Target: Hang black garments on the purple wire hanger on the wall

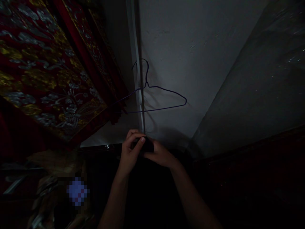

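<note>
Low in the middle of the view, my two hands meet around a small black object whose kind the dim light hides. My left hand is closed on its left side, the thumb lying across the top edge. From the other side my right hand wraps it, its fingers mostly out of sight behind it. Just above the hands, a thin dark wire hanger hangs by its hook at a narrow upright strip, with no garment visible on it.
A red cloth with gold and silver embroidery hangs at the left, overlapping the hanger's left end. Behind is a pale wall. A greyish, glinting sheet-like surface slants at the right. Crumpled material and a pixelated patch lie lower left.
</note>
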### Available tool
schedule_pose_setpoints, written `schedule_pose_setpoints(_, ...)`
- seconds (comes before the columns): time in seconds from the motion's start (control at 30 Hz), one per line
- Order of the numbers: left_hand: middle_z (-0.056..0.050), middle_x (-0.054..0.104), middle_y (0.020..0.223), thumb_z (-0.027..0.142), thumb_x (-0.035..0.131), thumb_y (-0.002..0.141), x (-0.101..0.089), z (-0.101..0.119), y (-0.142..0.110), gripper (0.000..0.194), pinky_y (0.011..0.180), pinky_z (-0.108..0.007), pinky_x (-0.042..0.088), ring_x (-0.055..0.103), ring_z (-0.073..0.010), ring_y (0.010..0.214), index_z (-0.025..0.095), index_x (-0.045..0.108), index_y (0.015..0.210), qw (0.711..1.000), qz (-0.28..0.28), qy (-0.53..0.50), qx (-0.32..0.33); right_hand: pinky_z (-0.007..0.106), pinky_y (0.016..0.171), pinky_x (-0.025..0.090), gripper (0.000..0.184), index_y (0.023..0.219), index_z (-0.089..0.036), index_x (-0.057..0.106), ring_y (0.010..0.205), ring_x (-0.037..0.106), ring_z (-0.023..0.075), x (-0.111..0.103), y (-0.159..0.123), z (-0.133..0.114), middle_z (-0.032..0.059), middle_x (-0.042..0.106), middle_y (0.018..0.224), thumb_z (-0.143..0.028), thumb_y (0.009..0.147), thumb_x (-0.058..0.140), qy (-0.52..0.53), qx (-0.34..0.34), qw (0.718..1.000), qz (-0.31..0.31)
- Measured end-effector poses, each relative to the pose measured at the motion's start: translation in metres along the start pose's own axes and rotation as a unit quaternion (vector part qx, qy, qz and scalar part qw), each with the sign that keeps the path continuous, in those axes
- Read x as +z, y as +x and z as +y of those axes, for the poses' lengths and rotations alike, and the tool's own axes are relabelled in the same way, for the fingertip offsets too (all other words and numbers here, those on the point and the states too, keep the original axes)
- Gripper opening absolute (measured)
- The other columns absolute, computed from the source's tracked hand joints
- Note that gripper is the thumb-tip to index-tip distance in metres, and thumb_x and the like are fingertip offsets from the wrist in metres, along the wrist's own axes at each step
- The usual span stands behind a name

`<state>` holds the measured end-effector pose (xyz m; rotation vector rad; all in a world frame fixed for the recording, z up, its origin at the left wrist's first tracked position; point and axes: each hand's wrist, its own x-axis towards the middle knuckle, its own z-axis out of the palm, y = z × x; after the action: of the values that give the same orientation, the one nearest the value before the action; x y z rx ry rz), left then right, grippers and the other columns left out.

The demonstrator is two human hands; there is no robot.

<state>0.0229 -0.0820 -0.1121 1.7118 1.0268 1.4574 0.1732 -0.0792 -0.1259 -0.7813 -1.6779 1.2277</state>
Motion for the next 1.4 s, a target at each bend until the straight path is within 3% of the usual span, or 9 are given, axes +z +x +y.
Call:
schedule_pose_setpoints(0.17,-0.010,0.064,0.137,0.062,0.035,0.101,-0.017,-0.031,-0.008,0.058,0.115,-0.043,0.042,0.054,-0.0274,0.135,0.026,0.056,0.141,0.971,-0.222,-0.006,-0.094,0.025,0.054,0.041,0.004,0.068,-0.019,0.060,0.057,0.051,0.0140,-0.038,0.017,-0.037,-0.0024,0.058,0.062,-0.020,0.070,0.057,-0.108,-0.027,0.994,0.021)
schedule_pose_setpoints(0.27,-0.009,0.069,0.134,0.057,0.056,0.094,-0.034,-0.045,-0.013,0.052,0.116,-0.048,0.041,0.058,-0.0325,0.131,0.025,0.065,0.133,0.930,-0.336,0.082,-0.122,0.029,0.068,0.048,0.016,0.075,-0.019,0.068,0.069,0.060,0.0177,-0.064,0.032,-0.062,0.0011,0.068,0.074,-0.016,0.067,0.054,-0.151,-0.141,0.968,0.141)
schedule_pose_setpoints(0.37,-0.006,0.069,0.134,0.050,0.070,0.086,-0.054,-0.045,-0.011,0.050,0.114,-0.047,0.044,0.061,-0.0337,0.129,0.027,0.068,0.130,0.938,-0.294,0.140,-0.119,0.035,0.090,0.049,0.036,0.101,-0.020,0.073,0.096,0.066,0.0222,-0.075,0.054,-0.064,0.0042,0.074,0.103,-0.015,0.070,0.056,-0.168,-0.172,0.952,0.190)
schedule_pose_setpoints(0.53,-0.007,0.072,0.129,0.051,0.067,0.087,-0.087,-0.031,0.000,0.046,0.108,-0.045,0.048,0.066,-0.0342,0.121,0.026,0.071,0.125,0.933,-0.268,0.194,-0.139,0.037,0.104,0.044,0.024,0.102,-0.024,0.073,0.114,0.064,0.0221,-0.066,0.091,-0.012,0.0039,0.075,0.111,-0.024,0.083,0.057,-0.134,-0.063,0.979,0.139)
schedule_pose_setpoints(0.67,-0.007,0.076,0.122,0.049,0.065,0.089,-0.114,-0.025,0.006,0.038,0.102,-0.043,0.050,0.070,-0.0330,0.112,0.027,0.075,0.117,0.914,-0.287,0.246,-0.149,0.031,0.088,0.047,0.015,0.084,-0.022,0.072,0.091,0.067,0.0189,-0.068,0.101,0.020,0.0013,0.074,0.087,-0.019,0.080,0.058,-0.141,-0.051,0.978,0.146)
schedule_pose_setpoints(0.83,-0.010,0.078,0.111,0.058,0.062,0.086,-0.147,-0.018,0.021,0.044,0.087,-0.038,0.053,0.073,-0.0332,0.101,0.023,0.076,0.110,0.885,-0.241,0.349,-0.191,0.026,0.062,0.038,0.011,0.067,-0.018,0.068,0.062,0.056,0.0147,-0.094,0.083,0.011,-0.0025,0.062,0.061,-0.021,0.075,0.061,-0.172,-0.039,0.972,0.155)
schedule_pose_setpoints(1.07,-0.007,0.074,0.075,0.057,0.058,0.083,-0.143,0.025,0.057,0.038,0.066,-0.032,0.047,0.067,-0.0255,0.069,0.024,0.071,0.068,0.880,-0.191,0.432,-0.042,0.026,0.055,0.033,0.013,0.061,-0.018,0.066,0.055,0.049,0.0132,-0.129,0.043,-0.022,-0.0020,0.056,0.056,-0.024,0.072,0.064,-0.265,-0.051,0.937,0.221)
schedule_pose_setpoints(1.17,-0.007,0.074,0.078,0.057,0.058,0.082,-0.140,0.038,0.071,0.038,0.068,-0.032,0.047,0.066,-0.0249,0.073,0.023,0.072,0.073,0.896,-0.158,0.416,-0.003,0.026,0.055,0.032,0.017,0.059,-0.018,0.064,0.056,0.047,0.0132,-0.134,0.033,-0.029,-0.0017,0.054,0.054,-0.028,0.073,0.065,-0.276,-0.067,0.929,0.239)
schedule_pose_setpoints(1.4,-0.004,0.072,0.070,0.050,0.058,0.075,-0.146,0.002,0.104,0.032,0.065,-0.030,0.051,0.063,-0.0226,0.068,0.023,0.072,0.062,0.913,-0.254,0.290,-0.135,0.027,0.058,0.033,0.011,0.057,-0.020,0.059,0.059,0.049,0.0149,-0.125,0.025,-0.031,-0.0018,0.051,0.054,-0.023,0.068,0.058,-0.308,-0.101,0.914,0.242)
